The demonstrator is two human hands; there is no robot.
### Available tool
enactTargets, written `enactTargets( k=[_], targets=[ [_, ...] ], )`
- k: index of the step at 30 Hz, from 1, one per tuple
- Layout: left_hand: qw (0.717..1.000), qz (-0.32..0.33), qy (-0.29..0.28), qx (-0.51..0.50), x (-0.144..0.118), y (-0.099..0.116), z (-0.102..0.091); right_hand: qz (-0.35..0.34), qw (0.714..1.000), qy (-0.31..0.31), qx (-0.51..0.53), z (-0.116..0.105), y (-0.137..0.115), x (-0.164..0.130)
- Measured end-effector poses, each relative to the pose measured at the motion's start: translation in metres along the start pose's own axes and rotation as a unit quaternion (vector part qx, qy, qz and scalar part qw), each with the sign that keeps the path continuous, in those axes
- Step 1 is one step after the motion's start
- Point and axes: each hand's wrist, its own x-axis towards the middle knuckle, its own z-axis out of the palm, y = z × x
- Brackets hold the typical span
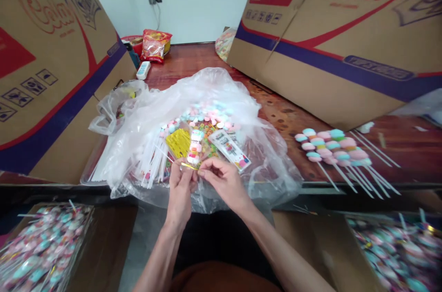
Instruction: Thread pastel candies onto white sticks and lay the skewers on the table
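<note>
One left hand (181, 179) pinches a clear bag of stacked pastel marshmallows (195, 144) over the translucent plastic sheet (276, 177); the right hand (223, 178) grips a thin yellow tie (189, 166), apparently keeping the neck gathered.

And cola cartons (321, 61) wall off both flanks; a narrow wooden tabletop (276, 108) lane splits plastic sheeting (207, 82) from marshmallow skewers (333, 145)!

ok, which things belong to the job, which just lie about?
Likely job:
- bagged pastel marshmallow stack
- thin yellow strip
- yellow strip bundle
- long white plastic sticks
- pink-blue marshmallow skewers

Likely lying about:
- shiny red plastic packet
- small white object
</note>
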Motion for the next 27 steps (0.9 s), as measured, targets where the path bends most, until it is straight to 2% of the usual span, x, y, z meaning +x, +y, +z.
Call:
enactTargets(
  k=[6,11,14,17,19,22,24,27],
  targets=[
    [0.993,0.025,-0.088,0.068,-0.008,-0.016,0.012,0.073,0.99,0.041,0.117,-0.013,0.0,-0.012],
    [0.987,0.028,-0.138,0.083,-0.012,-0.021,0.012,0.039,0.989,0.092,0.111,-0.018,-0.002,-0.019],
    [0.987,0.038,-0.132,0.088,-0.012,-0.025,0.015,0.019,0.992,0.111,0.06,-0.02,-0.001,-0.023],
    [0.991,0.027,-0.108,0.071,-0.011,-0.025,0.021,-0.006,0.996,0.086,-0.005,-0.025,-0.001,-0.028],
    [0.993,-0.012,-0.11,0.035,-0.01,-0.023,0.026,-0.02,0.998,0.063,-0.02,-0.028,-0.001,-0.032],
    [0.985,-0.112,-0.127,-0.028,-0.01,-0.016,0.031,-0.029,0.998,0.052,-0.014,-0.033,0.0,-0.036],
    [0.97,-0.184,-0.142,-0.067,-0.011,-0.011,0.031,-0.042,0.998,0.046,-0.008,-0.036,0.0,-0.038],
    [0.939,-0.274,-0.18,-0.099,-0.011,-0.007,0.029,-0.067,0.998,0.005,0.001,-0.042,-0.002,-0.038]
  ],
)
